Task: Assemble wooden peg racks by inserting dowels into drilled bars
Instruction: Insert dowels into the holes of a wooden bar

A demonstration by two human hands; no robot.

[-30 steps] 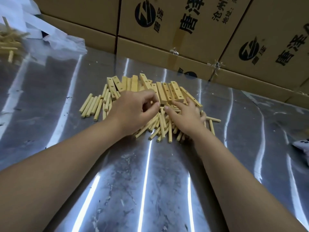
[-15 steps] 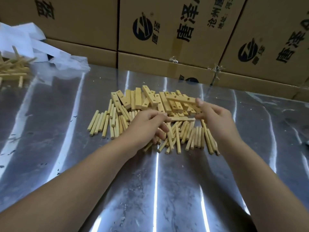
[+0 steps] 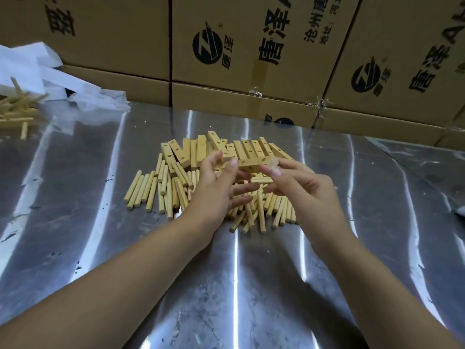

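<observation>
over the middle of the steel table (image 3: pixel 100 248), on my feed, both bare hands hover just above the wood pile with one drilled bar (image 3: pixel 251 162) lifted between them, lying roughly level and crosswise. the right hand (image 3: pixel 302 187) pinches the bar's right end between thumb and forefinger, though that spot is blurred; its other fingers are loosely curled below. the left hand (image 3: pixel 216 190) has its thumb tip at the bar's left end and its forefinger raised just behind; i cannot tell whether it actually grips. its lower fingers (image 3: pixel 245 187) are straight and spread, pointing toward the right hand. i see a single dowel lying crosswise just under the bar, but i cannot tell if either hand holds it. below the hands the loose dowels (image 3: pixel 151 187) lie fanned on the table, mostly pointing toward me, and behind them the other bars (image 3: pixel 247 148) are stacked side by side with their drilled holes showing. cardboard boxes (image 3: pixel 251 41) printed in black wall off the table's far edge. at the far left sits a white bag (image 3: pixel 30 69) beside a second heap of wood pieces (image 3: pixel 17 114).
</observation>
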